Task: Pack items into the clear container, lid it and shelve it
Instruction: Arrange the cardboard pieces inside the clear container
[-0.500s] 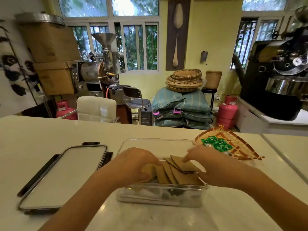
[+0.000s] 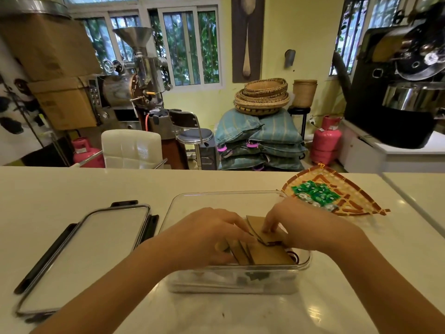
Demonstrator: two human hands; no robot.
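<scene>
Container: a clear rectangular plastic container is set on the white worktop, uncovered.
Contents: flat brown paper packets are leaned in a row inside it.
Left hand: fingers are pressed against the packets.
Right hand: fingertips are pinched on the rearmost packet.
Lid: the black-clipped clear lid is laid just left of the container.
Tray: green sachets are piled on a woven bamboo tray.

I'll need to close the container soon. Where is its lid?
In the head view, the lid lies flat on the white counter, left of the clear container and beside the left hand.
</scene>
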